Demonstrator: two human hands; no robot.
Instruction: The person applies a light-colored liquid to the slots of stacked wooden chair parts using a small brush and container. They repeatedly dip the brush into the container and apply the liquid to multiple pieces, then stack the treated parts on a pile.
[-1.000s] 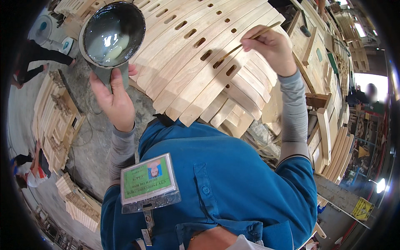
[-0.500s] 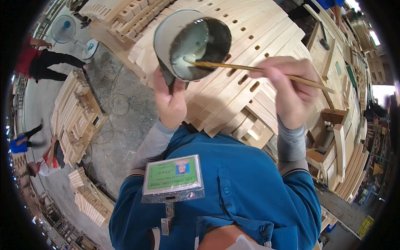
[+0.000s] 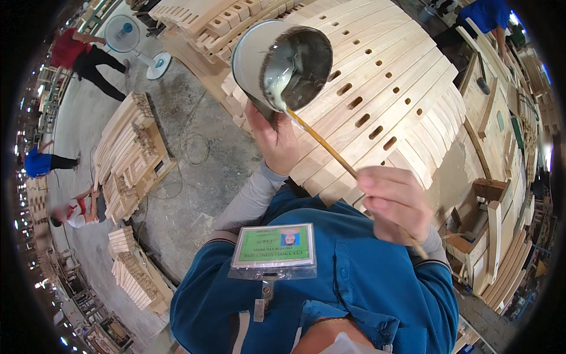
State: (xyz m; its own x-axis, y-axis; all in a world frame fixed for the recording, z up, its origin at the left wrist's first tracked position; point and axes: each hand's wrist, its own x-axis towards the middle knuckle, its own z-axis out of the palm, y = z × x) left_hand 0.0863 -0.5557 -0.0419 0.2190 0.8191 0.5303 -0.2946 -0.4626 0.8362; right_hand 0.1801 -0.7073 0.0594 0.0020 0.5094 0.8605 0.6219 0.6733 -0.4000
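My left hand [image 3: 274, 138] grips a round pot [image 3: 250, 59] from below, with its mouth tilted toward me. A pale, creamy liquid, probably glue, [image 3: 280, 81] coats its dark inside wall. Pinched in my right hand [image 3: 394, 203] is a thin wooden stick [image 3: 324, 143], its lower end jutting out past my palm toward my chest. The stick's far tip meets the pot's near rim, where pale liquid clings to it. Beyond and below both hands spread pale wooden slats with oval slots [image 3: 355, 103], laid side by side.
Stacked wooden pieces [image 3: 127, 156] stand on the floor at the left. A white fan [image 3: 122, 34] and several people are farther off. To the right is a workbench with a hammer [image 3: 482, 82] and a wooden box [image 3: 479, 236]. Someone in blue [image 3: 486, 15] leans in at upper right.
The stick's tip has moved from inside the pot to its near rim, as my right hand came down toward my chest. The whole view has shifted, with the surroundings now farther right.
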